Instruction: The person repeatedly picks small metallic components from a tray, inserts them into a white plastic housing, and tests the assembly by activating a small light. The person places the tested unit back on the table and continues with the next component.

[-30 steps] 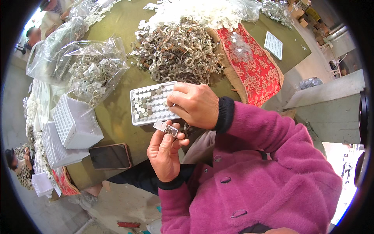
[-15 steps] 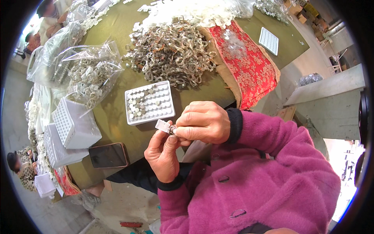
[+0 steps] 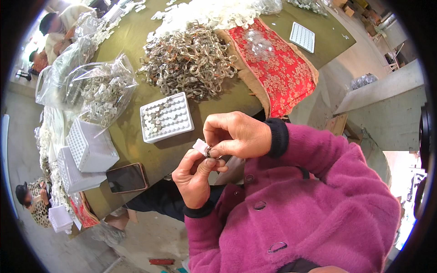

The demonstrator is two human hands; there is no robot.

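Both hands meet at a small white rectangular plastic piece (image 3: 200, 146) with a dark, metallic-looking part at its lower end. My left hand (image 3: 193, 179) pinches it from below between thumb and fingers. From the right, my right hand (image 3: 241, 135) has its fingers closed at the metallic end; what exactly lies between those fingertips is hidden. Just beyond the hands is a white tray (image 3: 182, 128) with rows of round pockets. Several small silvery discs (image 3: 152, 120) lie in its left part.
Past the tray lies a heap of clear and brownish looped pieces (image 3: 189, 61), with white pieces (image 3: 214, 16) behind it. At left are a clear bag (image 3: 104, 88), stacked white trays (image 3: 93, 150) and a phone (image 3: 127, 178). Red floral cloth (image 3: 277, 73) drapes over the right edge.
My right hand's fingers have shifted around the metallic end, and the white piece is tilted differently. My left hand still pinches it. The whole view has shifted slightly.
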